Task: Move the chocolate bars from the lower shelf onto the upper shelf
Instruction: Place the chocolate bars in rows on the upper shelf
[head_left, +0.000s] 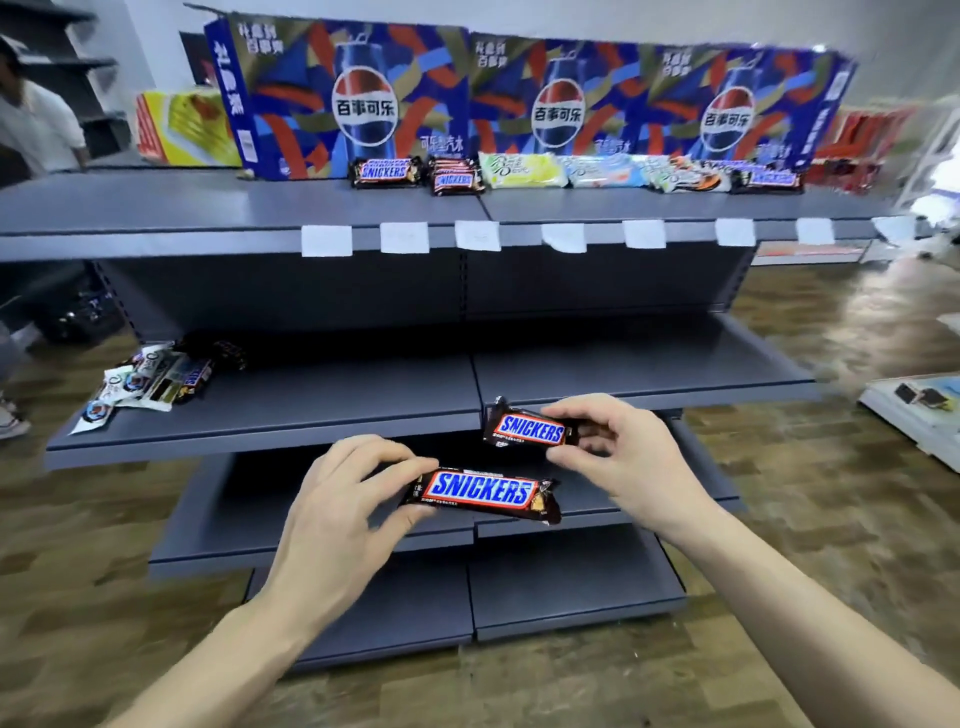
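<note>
While both bars hang mid-air before lower shelf (260, 421), left hand (332, 499) pinches lower Snickers bar (480, 491) by its left end, right hand (618, 452) pinches upper Snickers bar (530, 428) by its right end; light, fairly stiff, slick wrapper, so grip bar body, not crimped seal; upper shelf (208, 208) above holds more bars

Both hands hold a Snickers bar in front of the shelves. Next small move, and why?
Probably lift both up to the grey upper shelf. The left hand pinches one brown Snickers bar, the right hand another, both off the lower shelf, and Snickers bars already sit up there.
</note>
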